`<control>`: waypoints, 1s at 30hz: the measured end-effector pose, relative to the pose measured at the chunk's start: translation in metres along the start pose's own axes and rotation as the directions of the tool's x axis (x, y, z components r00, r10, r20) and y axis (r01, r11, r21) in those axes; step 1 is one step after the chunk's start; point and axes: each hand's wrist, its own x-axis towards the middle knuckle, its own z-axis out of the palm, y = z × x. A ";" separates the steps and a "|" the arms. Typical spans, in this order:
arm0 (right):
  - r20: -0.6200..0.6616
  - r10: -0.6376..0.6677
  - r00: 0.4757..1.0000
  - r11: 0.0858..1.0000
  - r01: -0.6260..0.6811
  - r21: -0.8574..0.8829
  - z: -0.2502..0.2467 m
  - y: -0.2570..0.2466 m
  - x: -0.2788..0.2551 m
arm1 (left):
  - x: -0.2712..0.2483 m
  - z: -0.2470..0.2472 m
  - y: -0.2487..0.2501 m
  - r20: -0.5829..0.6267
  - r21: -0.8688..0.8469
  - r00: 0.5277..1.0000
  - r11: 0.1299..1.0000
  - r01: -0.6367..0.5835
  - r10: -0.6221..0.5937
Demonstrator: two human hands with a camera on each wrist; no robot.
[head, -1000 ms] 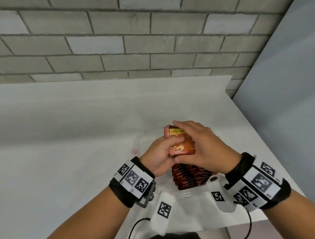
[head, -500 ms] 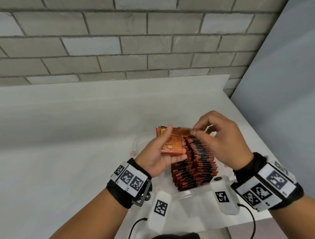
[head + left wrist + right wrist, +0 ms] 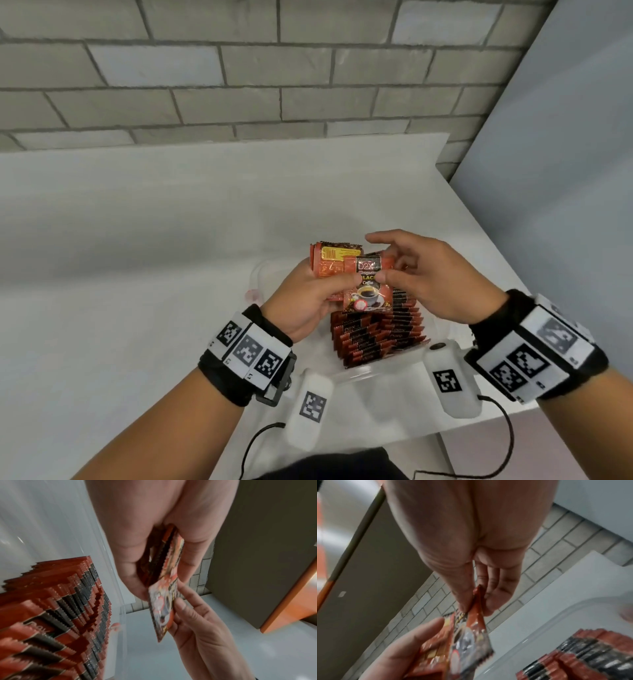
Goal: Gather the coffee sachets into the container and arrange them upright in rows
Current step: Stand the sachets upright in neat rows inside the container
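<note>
My left hand [image 3: 329,285] grips a small stack of orange-red coffee sachets [image 3: 334,262] above the clear container [image 3: 378,374]. My right hand [image 3: 384,268] pinches one sachet [image 3: 368,291] by its upper right edge, printed face toward me, in front of the stack. The left thumb lies over that sachet's left edge. Below them, rows of sachets [image 3: 376,337] stand upright in the container. The left wrist view shows the stack [image 3: 160,555] in my fingers and the single sachet [image 3: 163,609] edge-on. In the right wrist view, thumb and fingers pinch the sachet [image 3: 475,616].
The container sits near the front right corner of the white table [image 3: 137,274]. A grey brick wall [image 3: 239,68] runs behind the table and a grey panel [image 3: 565,171] stands to the right. Wrist-camera units with cables hang below both wrists.
A second ago both hands clasped the stack together. My right hand then drew one sachet off it and now holds it face-on in front of the stack.
</note>
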 end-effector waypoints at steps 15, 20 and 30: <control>0.371 0.203 0.906 0.937 -0.070 -0.343 -0.009 0.057 -0.034 | -0.002 -0.018 -0.004 -0.195 -0.046 0.977 0.996 0.076 -0.083; 0.313 0.139 0.939 0.876 0.031 -0.481 0.000 0.058 -0.035 | -0.003 -0.017 -0.005 -0.206 -0.028 0.973 0.995 0.097 -0.101; 0.275 0.122 0.954 0.683 0.120 -0.720 0.000 0.047 -0.033 | -0.004 -0.014 -0.003 -0.216 -0.012 0.971 0.995 0.103 -0.103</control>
